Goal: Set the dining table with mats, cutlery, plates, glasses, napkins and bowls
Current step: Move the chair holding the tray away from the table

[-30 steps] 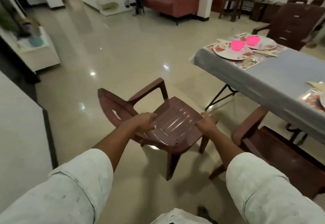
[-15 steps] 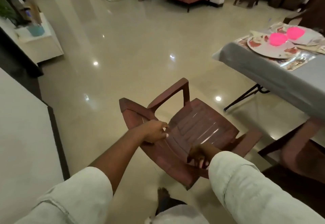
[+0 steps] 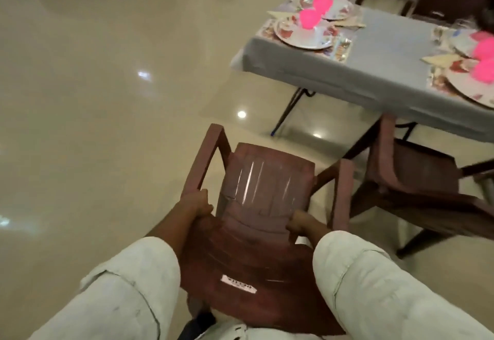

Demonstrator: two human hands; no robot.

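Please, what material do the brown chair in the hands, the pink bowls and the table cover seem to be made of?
Brown chair: probably moulded plastic, glossy; the ribbed seat shows light streaks.
Pink bowls: likely plastic or silicone, a very bright uniform pink; blur leaves it open.
Table cover: seems thin grey cloth or plastic sheet, matt, hanging over the edge.

Glossy ribbed plastic chair (image 3: 263, 192), polished shiny floor (image 3: 107, 99), grey cloth tablecloth (image 3: 374, 72)
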